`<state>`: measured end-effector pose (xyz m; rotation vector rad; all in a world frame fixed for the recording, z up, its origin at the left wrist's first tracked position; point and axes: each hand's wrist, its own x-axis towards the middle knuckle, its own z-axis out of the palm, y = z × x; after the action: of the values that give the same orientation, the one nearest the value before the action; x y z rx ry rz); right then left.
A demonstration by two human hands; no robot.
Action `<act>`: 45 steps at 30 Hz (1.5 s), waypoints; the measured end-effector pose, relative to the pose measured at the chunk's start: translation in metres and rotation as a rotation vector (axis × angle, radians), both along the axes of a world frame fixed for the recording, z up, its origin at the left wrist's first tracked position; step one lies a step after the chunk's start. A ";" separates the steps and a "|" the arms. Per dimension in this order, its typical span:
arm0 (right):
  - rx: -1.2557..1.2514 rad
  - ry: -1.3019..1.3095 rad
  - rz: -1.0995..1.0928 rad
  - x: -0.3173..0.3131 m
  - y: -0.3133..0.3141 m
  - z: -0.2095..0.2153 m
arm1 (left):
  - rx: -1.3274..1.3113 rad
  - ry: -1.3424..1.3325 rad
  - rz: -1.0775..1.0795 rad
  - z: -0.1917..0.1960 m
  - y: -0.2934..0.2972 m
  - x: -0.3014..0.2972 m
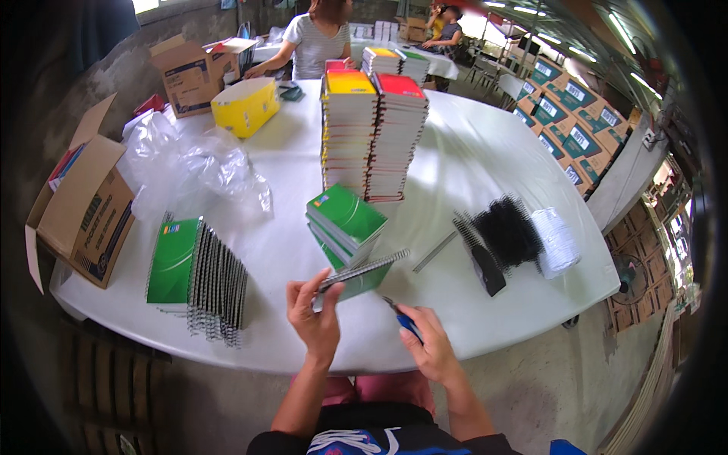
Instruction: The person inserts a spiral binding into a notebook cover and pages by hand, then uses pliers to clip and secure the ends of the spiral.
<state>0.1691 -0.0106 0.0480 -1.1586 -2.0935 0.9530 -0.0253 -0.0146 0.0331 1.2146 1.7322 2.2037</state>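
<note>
Holding is shared by two hands: one notebook [365, 268] is gripped by the left hand [313, 322], and one pair of pliers [408, 324] by the right hand [430, 345]. On the table [485, 159], two tall stacks are set side by side, one topped in yellow [350, 85] and one in red [400, 87]. One short green pile [346, 212] is placed before them, and one green stack [173, 265] with coils along its right side is seen at the left. One loose strip [435, 252], one heap of black coils [509, 231] and one white roll [556, 241] are laid out at the right.

Both forearms are extended forward from the lower edge. The left hand is raised, its fingers closed around the near end of the notebook. The right hand is held lower, its fingers curled shut around the blue handles.

The notebook is located just in front of the green pile; whether the two are touching cannot be told. Its spine is turned upward, and its long axis is slanted from near left to far right. The pliers are pointed forward and leftward, their tip kept below the notebook's spine.
</note>
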 end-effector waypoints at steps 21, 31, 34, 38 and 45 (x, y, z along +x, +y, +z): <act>-0.401 1.098 0.202 -0.118 0.043 0.046 | 0.100 0.162 -0.133 0.072 -0.113 -0.057; -0.332 0.898 0.635 -0.315 0.074 0.112 | 0.150 0.051 0.495 0.066 -0.106 -0.146; 0.217 0.384 0.624 -0.337 0.085 0.098 | 0.108 -0.019 0.419 0.058 -0.095 -0.156; 0.126 0.393 0.536 -0.345 0.076 0.077 | 0.134 -0.050 0.407 0.049 -0.089 -0.159; -0.218 0.761 0.451 -0.354 0.069 0.049 | 0.183 -0.118 0.450 0.046 -0.069 -0.172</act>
<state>-0.1845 0.0581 0.0966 -0.2927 -1.6454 1.5594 -0.1969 -0.0836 0.0789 0.7521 1.9416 2.6682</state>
